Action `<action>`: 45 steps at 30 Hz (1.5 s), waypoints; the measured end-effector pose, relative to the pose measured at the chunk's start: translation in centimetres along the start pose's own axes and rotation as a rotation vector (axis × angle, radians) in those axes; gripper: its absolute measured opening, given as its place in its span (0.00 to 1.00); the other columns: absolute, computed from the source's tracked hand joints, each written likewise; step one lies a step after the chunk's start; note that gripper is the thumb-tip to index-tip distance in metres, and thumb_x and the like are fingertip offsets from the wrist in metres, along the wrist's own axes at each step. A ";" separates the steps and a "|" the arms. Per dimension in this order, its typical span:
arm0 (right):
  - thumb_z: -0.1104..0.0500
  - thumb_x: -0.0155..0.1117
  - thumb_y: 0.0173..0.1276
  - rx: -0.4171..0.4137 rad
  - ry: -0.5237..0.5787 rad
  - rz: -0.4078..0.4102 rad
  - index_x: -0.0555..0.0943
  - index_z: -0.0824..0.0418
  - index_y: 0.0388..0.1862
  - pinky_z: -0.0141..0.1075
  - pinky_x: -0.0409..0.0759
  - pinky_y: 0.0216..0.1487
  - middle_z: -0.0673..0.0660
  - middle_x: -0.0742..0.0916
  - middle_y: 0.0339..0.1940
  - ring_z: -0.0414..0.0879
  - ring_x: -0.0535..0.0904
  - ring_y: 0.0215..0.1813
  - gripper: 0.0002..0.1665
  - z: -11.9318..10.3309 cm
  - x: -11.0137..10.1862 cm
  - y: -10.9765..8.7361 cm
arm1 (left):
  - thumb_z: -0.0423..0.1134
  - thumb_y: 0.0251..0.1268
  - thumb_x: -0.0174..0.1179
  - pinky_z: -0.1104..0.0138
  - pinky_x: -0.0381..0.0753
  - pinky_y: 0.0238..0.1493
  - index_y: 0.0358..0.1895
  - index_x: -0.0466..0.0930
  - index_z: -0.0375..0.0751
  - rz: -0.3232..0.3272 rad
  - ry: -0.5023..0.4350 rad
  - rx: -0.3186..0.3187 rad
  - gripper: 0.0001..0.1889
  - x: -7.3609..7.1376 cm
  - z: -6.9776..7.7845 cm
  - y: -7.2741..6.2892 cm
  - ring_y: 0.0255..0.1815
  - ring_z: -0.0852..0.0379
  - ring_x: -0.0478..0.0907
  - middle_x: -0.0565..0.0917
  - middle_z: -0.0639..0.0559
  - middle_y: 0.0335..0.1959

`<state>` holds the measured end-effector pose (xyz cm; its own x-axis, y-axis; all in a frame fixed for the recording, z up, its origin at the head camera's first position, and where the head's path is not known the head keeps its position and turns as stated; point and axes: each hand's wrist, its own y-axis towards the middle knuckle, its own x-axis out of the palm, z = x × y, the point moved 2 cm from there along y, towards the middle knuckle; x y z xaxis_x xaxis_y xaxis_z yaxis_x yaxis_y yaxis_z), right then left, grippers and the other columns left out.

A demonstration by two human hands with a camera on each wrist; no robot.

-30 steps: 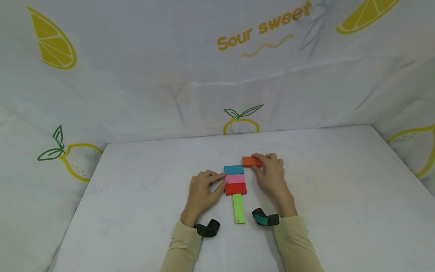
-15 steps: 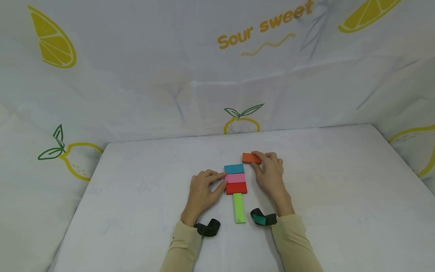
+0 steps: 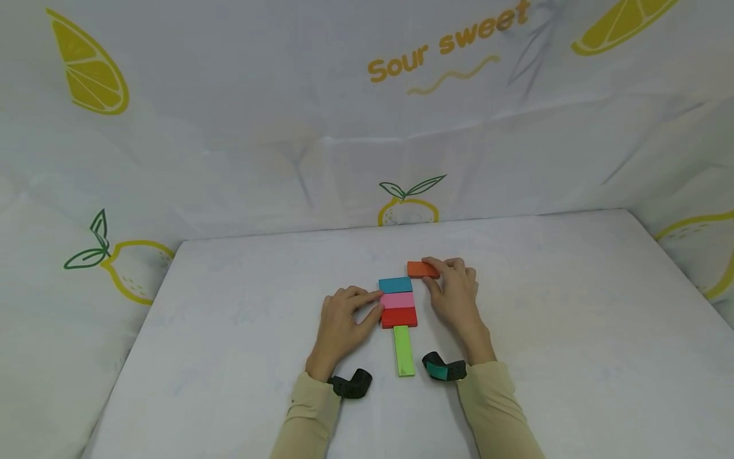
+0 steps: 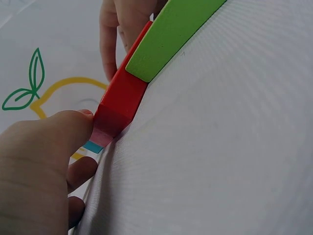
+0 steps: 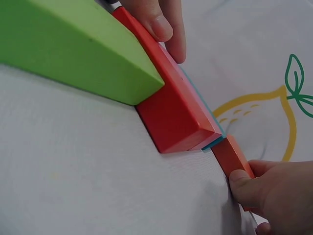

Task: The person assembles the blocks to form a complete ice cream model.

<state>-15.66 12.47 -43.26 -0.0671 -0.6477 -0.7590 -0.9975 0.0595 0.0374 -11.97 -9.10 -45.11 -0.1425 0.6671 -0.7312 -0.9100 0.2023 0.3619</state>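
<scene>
Red [image 3: 399,317], pink [image 3: 397,300] and blue [image 3: 395,285] wooden blocks lie flat, long sides together, on the white table. A light green block [image 3: 404,352] stands out lengthwise from the red one toward the person. At the left ends of the pink and red blocks, the thumb and index finger of my left hand [image 3: 345,323] touch the row; the left wrist view shows the thumb [image 4: 73,125] against it. My right hand [image 3: 457,296] pinches an orange block [image 3: 418,269] between thumb and fingers, just beyond the blue block's far right corner.
White cloth printed with lemons [image 3: 408,213] rises behind the table [image 3: 229,357] and at both sides. A black band with a bulky piece sits on each wrist, the left one [image 3: 352,384] and the right one [image 3: 444,368].
My right hand first shifts the orange block slightly away from the blue one, then brings it a little back toward the row and leftward. The left hand and the other blocks stay put.
</scene>
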 end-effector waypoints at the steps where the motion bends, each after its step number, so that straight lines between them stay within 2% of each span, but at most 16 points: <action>1: 0.60 0.62 0.75 -0.001 0.000 -0.001 0.77 0.56 0.69 0.59 0.63 0.63 0.68 0.75 0.61 0.64 0.64 0.65 0.25 0.0 0.0 0.0 | 0.46 0.65 0.68 0.64 0.65 0.43 0.54 0.89 0.53 -0.001 0.000 0.000 0.15 0.0 0.0 0.0 0.40 0.56 0.80 0.88 0.54 0.40; 21: 0.60 0.62 0.74 -0.036 -0.012 -0.039 0.79 0.56 0.69 0.58 0.63 0.58 0.67 0.77 0.57 0.64 0.65 0.61 0.24 -0.1 -0.2 0.0 | 0.45 0.65 0.68 0.66 0.62 0.41 0.53 0.90 0.54 0.011 0.016 0.009 0.14 0.2 -0.1 0.1 0.40 0.56 0.81 0.89 0.55 0.40; 36: 0.62 0.62 0.74 -0.056 -0.017 -0.054 0.78 0.57 0.70 0.57 0.63 0.58 0.67 0.77 0.57 0.63 0.64 0.61 0.26 -0.4 0.1 -0.2 | 0.46 0.65 0.68 0.66 0.63 0.42 0.54 0.90 0.54 -0.010 0.014 -0.009 0.15 0.3 -0.3 0.1 0.40 0.56 0.81 0.89 0.55 0.40; 40: 0.60 0.61 0.75 -0.050 -0.008 -0.084 0.75 0.57 0.73 0.58 0.65 0.60 0.67 0.75 0.61 0.64 0.64 0.64 0.28 -0.3 -0.2 -0.2 | 0.46 0.65 0.68 0.66 0.63 0.42 0.53 0.90 0.55 -0.009 0.016 -0.010 0.14 0.3 -0.3 0.1 0.40 0.56 0.81 0.89 0.55 0.40; 45: 0.56 0.56 0.78 -0.010 0.066 -0.092 0.74 0.61 0.73 0.61 0.70 0.63 0.70 0.72 0.67 0.65 0.62 0.68 0.27 0.3 -1.1 0.0 | 0.46 0.65 0.69 0.66 0.63 0.42 0.53 0.90 0.54 -0.005 0.013 -0.008 0.14 0.3 -0.3 0.1 0.39 0.56 0.80 0.89 0.55 0.40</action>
<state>-15.56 13.44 -42.62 0.0243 -0.6989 -0.7148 -0.9997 -0.0099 -0.0243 -12.19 -9.10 -45.44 -0.1429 0.6567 -0.7405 -0.9137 0.2000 0.3537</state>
